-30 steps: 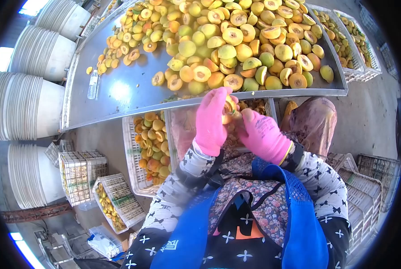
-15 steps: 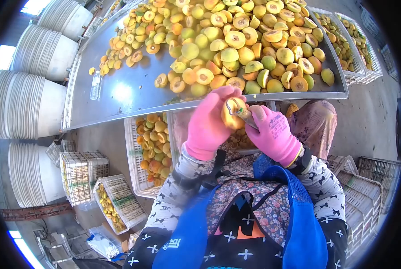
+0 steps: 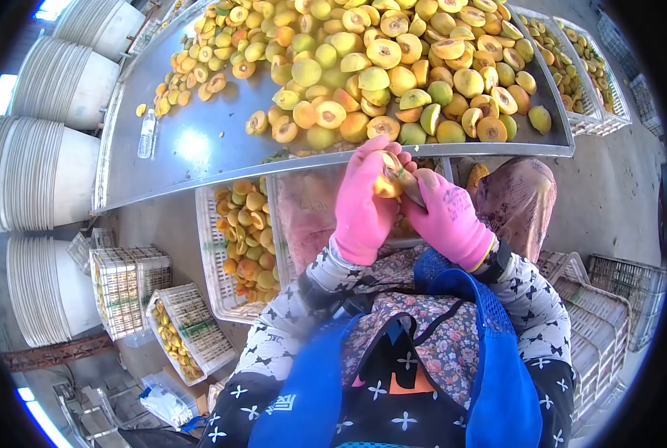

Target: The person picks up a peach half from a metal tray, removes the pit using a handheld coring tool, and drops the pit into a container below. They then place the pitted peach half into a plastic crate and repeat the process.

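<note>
My left hand, in a pink glove, is wrapped round a yellow halved fruit just off the table's front edge. My right hand, gloved in pink too, grips a small tool whose end meets the cut face of the fruit; my fingers partly hide its shape. Beyond both hands, a heap of halved yellow fruit lies on the metal table, many with the cut side up.
A plastic bottle stands at the table's left. Below the table edge is a crate of fruit. Fruit crates sit at the right, stacked white tubs at the left, and more crates at lower right.
My left hand has turned and closed more round the fruit, tilting its cut face. The tool's end now sits lower against it. The whole view has shifted slightly.
</note>
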`<action>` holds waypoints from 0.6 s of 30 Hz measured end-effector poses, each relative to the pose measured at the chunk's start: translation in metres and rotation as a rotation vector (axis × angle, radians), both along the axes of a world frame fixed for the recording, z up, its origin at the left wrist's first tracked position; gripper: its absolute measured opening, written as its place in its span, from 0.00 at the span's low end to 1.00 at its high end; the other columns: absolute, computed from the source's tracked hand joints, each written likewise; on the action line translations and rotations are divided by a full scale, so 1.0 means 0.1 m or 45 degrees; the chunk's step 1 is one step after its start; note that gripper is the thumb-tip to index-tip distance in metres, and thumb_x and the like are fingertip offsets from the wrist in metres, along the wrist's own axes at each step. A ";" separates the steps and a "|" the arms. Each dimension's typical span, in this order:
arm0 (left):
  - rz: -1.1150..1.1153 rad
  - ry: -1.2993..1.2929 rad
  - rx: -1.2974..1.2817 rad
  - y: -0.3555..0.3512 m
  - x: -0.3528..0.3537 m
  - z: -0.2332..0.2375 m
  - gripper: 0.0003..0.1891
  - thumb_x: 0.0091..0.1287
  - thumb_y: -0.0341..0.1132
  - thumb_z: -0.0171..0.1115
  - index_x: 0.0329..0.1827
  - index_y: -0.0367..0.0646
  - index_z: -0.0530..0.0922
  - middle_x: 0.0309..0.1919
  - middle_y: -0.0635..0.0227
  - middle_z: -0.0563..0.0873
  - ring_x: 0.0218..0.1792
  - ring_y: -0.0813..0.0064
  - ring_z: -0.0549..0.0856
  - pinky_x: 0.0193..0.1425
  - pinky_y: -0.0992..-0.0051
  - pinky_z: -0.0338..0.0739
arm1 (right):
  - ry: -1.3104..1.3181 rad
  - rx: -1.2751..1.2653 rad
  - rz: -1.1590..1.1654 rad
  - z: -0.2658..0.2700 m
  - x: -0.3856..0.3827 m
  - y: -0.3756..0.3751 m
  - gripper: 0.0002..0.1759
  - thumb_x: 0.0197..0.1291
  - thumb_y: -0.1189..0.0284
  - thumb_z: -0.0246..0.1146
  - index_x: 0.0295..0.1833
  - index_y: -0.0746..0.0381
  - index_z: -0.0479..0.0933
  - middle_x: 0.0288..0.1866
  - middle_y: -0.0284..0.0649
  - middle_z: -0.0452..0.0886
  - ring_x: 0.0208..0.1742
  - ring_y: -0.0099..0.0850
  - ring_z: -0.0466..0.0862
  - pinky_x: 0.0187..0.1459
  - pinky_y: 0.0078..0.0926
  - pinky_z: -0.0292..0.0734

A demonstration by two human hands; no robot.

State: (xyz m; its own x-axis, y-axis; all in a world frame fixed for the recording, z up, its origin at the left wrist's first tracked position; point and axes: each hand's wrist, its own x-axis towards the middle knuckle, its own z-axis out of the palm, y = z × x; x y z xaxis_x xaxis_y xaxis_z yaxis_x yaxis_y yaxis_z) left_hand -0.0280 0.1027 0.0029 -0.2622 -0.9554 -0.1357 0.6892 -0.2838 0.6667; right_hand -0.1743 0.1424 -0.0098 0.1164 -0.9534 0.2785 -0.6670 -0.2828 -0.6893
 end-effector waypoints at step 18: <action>-0.029 -0.025 0.127 -0.05 0.13 0.36 0.13 0.74 0.37 0.61 0.55 0.38 0.75 0.45 0.61 0.82 0.45 0.67 0.83 0.53 0.67 0.80 | 0.391 -0.018 0.086 0.23 -0.04 0.04 0.20 0.56 0.69 0.68 0.52 0.60 0.71 0.39 0.44 0.81 0.36 0.47 0.84 0.39 0.44 0.75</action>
